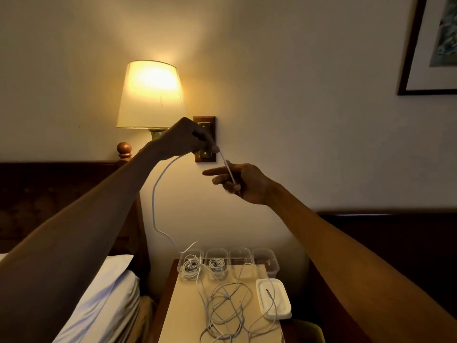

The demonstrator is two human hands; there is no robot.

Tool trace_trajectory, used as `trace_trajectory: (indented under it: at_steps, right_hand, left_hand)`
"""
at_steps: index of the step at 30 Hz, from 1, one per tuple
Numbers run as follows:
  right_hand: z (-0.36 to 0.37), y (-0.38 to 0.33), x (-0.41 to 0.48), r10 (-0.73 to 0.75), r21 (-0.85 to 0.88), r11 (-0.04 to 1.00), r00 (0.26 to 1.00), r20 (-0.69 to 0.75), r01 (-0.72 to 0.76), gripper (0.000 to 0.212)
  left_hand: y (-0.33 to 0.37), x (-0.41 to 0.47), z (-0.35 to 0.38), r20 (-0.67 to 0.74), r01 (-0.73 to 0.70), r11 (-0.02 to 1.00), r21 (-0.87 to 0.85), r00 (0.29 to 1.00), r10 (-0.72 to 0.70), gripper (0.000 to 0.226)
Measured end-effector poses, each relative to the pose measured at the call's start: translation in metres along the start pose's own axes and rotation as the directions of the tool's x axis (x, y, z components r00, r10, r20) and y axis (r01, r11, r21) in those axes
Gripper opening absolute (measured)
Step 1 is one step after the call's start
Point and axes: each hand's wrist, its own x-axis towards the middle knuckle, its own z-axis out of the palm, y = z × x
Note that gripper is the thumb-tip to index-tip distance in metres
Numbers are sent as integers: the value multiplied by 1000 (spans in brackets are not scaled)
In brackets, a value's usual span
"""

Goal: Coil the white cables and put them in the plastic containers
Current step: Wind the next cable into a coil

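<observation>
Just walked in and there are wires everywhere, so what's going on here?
A person holds one white cable up: the left hand grips it high, the right hand holds it just below, and the slack hangs toward the nightstand. Of four plastic containers, the two on the left hold coiled cables; the other two look empty. A tangle of loose cables lies on the nightstand.

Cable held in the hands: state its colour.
The cable is white; the head view shows it best.

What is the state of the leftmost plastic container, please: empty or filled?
Filled: a coiled white cable lies inside the leftmost container.
</observation>
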Motion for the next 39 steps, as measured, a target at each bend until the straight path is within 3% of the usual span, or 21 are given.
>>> trace_trajectory:
  at_steps: [5,10,14,18,23,27,30,32,36,39]
  right_hand:
    - [7,-7,-4,-16,235,972,994,106,-10,51]
    - [1,-16,-5,-40,302,953,981,192,-20,49]
    - [-8,-25,-4,-126,296,947,992,-12,124,49]
    - [-15,-38,-3,-213,186,951,959,-184,247,50]
    - [-28,-42,11,-269,139,937,916,-299,320,53]
    - [-36,-26,17,-265,-161,962,889,-373,219,55]
    - [-36,-10,19,-230,-444,894,914,-336,62,64]
    - [-32,-6,18,-191,-507,862,938,-288,20,63]
    - [-24,-5,14,-50,-394,919,989,-136,-7,48]
    - [-19,-4,6,49,-292,955,999,-4,-48,50]
  left_hand:
    - [-13,-2,13,-92,-8,996,-89,996,0,12]
    - [-26,-10,25,24,12,996,-85,1000,-10,15]
    - [-22,-20,41,114,275,913,-303,961,-252,20]
    - [-5,-23,57,119,288,945,-154,955,-271,18]
    - [8,-21,70,322,341,939,-53,895,-307,24]
    - [25,-12,67,367,267,957,115,884,-290,21]
    - [35,-2,48,361,137,971,198,910,-202,16]
    - [39,3,34,344,79,974,211,927,-150,13]
    - [37,11,13,245,26,971,236,966,-86,3]
    - [27,12,4,96,-2,979,204,995,-18,12]
